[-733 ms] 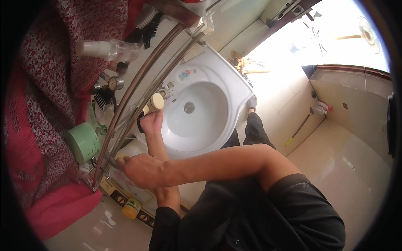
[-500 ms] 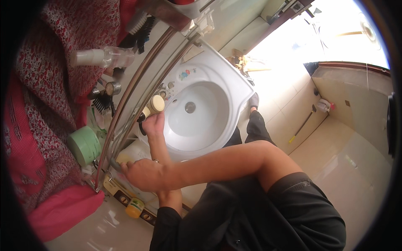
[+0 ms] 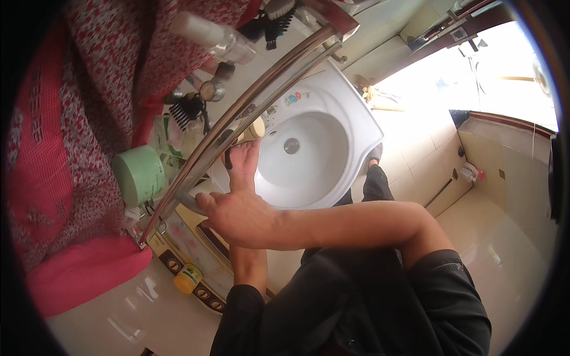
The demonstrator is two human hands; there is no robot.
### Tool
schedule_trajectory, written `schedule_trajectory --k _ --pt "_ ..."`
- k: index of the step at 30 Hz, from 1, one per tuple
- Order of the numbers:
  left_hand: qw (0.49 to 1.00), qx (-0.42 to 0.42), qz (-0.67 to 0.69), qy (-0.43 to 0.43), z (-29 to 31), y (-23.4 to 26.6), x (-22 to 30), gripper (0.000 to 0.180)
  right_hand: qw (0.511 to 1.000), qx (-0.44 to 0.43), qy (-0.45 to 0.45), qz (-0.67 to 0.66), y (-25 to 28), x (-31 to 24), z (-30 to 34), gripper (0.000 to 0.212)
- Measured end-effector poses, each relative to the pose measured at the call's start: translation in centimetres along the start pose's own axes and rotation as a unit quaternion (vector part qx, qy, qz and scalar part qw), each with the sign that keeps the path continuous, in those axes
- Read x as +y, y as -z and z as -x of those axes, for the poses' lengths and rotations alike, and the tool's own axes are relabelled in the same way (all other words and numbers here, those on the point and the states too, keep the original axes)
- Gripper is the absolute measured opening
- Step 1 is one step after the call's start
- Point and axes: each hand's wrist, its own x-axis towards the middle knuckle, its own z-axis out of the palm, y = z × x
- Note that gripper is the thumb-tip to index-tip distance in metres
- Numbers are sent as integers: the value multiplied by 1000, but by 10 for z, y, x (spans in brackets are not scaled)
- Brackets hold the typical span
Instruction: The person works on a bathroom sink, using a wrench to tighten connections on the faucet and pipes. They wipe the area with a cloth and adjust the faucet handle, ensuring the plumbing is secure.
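Note:
My left hand (image 3: 242,159) is raised at the near left edge of the white washbasin (image 3: 350,118). It grips a cream, round-ended object (image 3: 256,128) with a dark part below it; a metal rail (image 3: 249,101) hides some of this, and I cannot make out its kind. My right arm crosses over my left forearm. At its end my right hand (image 3: 237,218) is closed, its fingertips on a smooth grey curved piece (image 3: 189,200) beside the rail. The rest of that piece is hidden.
Behind the rail stand a clear spray bottle (image 3: 217,38), a black comb (image 3: 189,111) and a green tub (image 3: 140,175). A patterned red cloth (image 3: 107,77) hangs at the left. A yellow-lidded jar (image 3: 187,279) is low down near the cabinet edge. Another person's leg (image 3: 375,184) shows beyond the basin.
The view has shifted, so the basin and shelf items appear further right. The cream object has moved partly behind the rail. Both hands keep their hold.

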Motion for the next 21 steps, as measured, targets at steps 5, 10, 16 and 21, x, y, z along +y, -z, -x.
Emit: schedule_trajectory --k 5,10,16,21 --pt "1000 -18 17 16 16 4 2 72 996 -86 35 -16 25 17 -2 25" --pt "918 31 -326 -225 24 95 -27 70 995 -61 35 -69 55 22 -5 31" --pt "734 95 -482 -469 53 -44 -8 43 995 -86 -27 -33 93 27 -20 20" --pt "760 -5 -554 -341 41 -77 17 26 988 -123 -78 -58 104 32 -37 22"
